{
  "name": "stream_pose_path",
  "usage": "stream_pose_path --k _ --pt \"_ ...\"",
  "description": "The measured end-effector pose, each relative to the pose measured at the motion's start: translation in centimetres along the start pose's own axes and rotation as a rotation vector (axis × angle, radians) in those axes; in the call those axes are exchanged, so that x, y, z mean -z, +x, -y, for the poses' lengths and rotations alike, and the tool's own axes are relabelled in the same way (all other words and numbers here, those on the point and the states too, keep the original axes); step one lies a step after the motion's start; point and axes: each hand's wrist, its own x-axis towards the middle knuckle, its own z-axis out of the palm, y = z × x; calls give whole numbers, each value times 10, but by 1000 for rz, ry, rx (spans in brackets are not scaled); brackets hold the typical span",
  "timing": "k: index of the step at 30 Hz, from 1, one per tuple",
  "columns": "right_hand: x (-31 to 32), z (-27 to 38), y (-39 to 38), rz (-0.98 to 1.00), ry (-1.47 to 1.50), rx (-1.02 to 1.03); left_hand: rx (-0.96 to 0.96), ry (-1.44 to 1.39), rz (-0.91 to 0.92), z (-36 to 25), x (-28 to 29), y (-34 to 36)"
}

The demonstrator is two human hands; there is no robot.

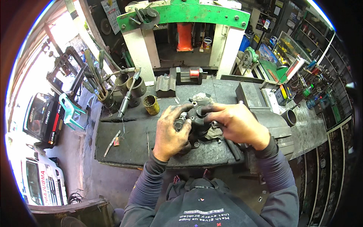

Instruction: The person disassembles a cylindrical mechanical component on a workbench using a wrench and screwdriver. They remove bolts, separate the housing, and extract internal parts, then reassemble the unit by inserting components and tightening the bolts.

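Note:
My left hand [172,134] grips the left side of a dark, greasy metal housing [196,131] with bolt holes and round openings, resting on the dark workbench [121,143]. My right hand [238,123] has curled fingers on the housing's upper right, at the rim of a round opening; the fingertips are partly hidden. A crumpled light rag [213,134] lies beneath and behind the part. A dark bar [233,149] lies just right of it.
A yellow can [151,105], tool holders [136,89] and a thin strip [112,143] are left; a vise-like fixture [189,75] and green press frame [181,11] behind; dark steel blocks [245,94] right. Vehicles [45,117] and a plastic chair [70,111] stand beyond the left edge.

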Motion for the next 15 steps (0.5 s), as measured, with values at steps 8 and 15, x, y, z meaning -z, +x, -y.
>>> stream_pose_path --k 8,15 --pt "0 -5 1 80 -160 -66 -15 -14 3 -3 -3 -2" --pt "0 -5 0 71 -247 -157 -5 4 14 -5 -6 0"
